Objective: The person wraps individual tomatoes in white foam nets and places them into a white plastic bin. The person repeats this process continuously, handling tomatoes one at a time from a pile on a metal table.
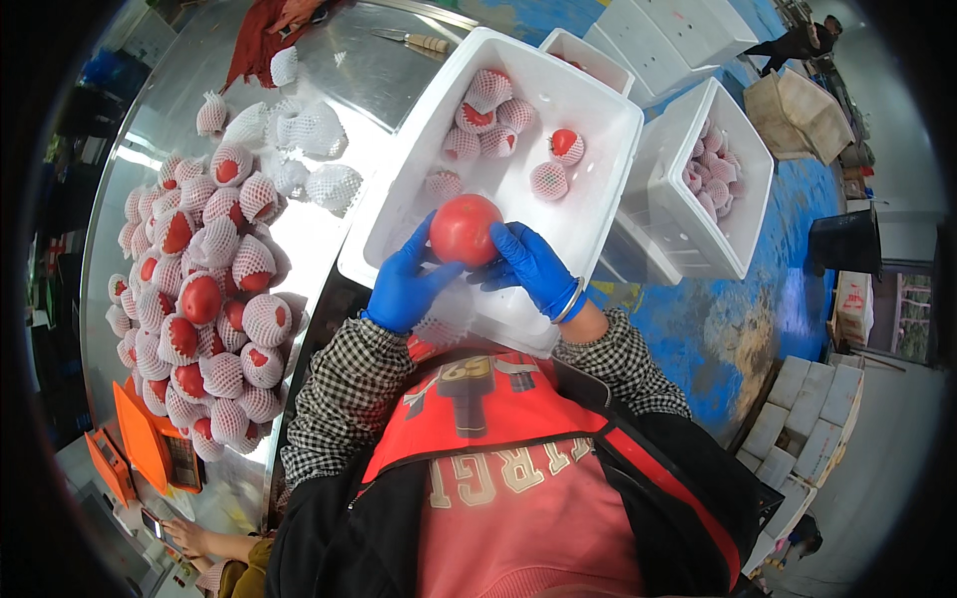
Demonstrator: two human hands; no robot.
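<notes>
A large bare red tomato is held between my two blue-gloved hands above the near part of a white foam box. My left hand grips its left side, and my right hand supports the right side with the fingers partly beneath. Inside the box lie several tomatoes in pinkish foam net sleeves, grouped at the far left; a sleeved one with its red top showing and another sleeved one lie farther right. A pale foam net is at the box's near end, partly hidden by my left hand.
Many net-sleeved tomatoes are heaped on the metal table at left, beside empty white nets, a wooden-handled knife and an orange scale. Another foam box of sleeved tomatoes stands right. Another person's hands hold a phone lower left.
</notes>
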